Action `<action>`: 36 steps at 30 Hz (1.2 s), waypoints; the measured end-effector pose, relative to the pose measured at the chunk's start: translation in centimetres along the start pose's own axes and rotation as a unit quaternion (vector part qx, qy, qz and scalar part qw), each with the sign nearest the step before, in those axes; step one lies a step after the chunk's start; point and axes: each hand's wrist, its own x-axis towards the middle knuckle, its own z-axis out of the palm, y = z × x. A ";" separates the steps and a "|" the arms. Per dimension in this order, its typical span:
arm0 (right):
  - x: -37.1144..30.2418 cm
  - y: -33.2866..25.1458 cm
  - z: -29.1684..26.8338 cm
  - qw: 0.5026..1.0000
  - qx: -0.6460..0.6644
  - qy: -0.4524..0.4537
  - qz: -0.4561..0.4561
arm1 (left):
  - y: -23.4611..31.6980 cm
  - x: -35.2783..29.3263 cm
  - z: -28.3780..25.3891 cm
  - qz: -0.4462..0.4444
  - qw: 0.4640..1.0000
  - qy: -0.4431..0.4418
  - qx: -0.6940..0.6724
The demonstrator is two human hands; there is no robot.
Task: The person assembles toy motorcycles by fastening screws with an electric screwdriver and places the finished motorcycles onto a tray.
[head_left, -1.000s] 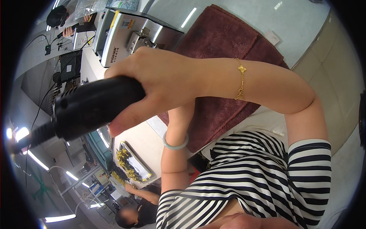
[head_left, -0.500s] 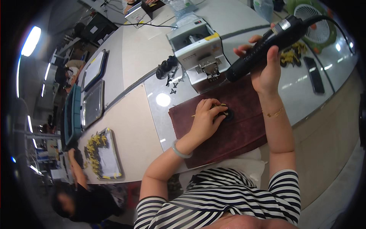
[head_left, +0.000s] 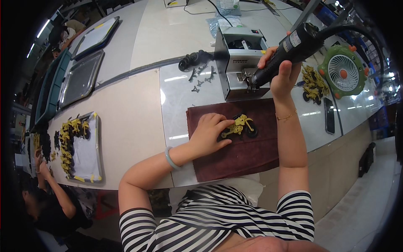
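Note:
My left hand (head_left: 208,133) presses a small yellow and black toy motorcycle (head_left: 239,126) flat onto a dark red cloth (head_left: 247,155) on the table. My right hand (head_left: 280,71) grips a black electric screwdriver (head_left: 289,49) held up at a slant. Its tip touches the front of a grey box-shaped machine (head_left: 239,59) behind the cloth. A cable runs from the screwdriver's top toward the upper right.
Small black parts (head_left: 197,69) lie left of the machine. A green desk fan (head_left: 345,72), more yellow toys (head_left: 311,82) and a dark phone (head_left: 329,115) sit at right. A tray of yellow toys (head_left: 79,147) lies at left, where another person (head_left: 46,201) works. Empty trays (head_left: 82,75) stand farther back.
The view has swung down onto the table. My right hand brought the screwdriver from the air down to the grey machine. My left hand stayed on the toy on the cloth.

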 end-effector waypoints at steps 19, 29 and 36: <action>-10.1 -5.1 4.1 0.987 -0.034 0.026 0.154 | -1.5 -0.6 0.7 0.001 0.998 0.056 -0.023; -10.3 -5.2 3.8 0.992 -0.011 0.003 0.128 | -1.6 -0.6 0.7 -0.001 0.999 0.050 -0.018; -10.4 -5.2 3.7 0.987 0.059 0.007 0.147 | -1.8 -0.5 0.8 -0.001 0.998 0.054 -0.020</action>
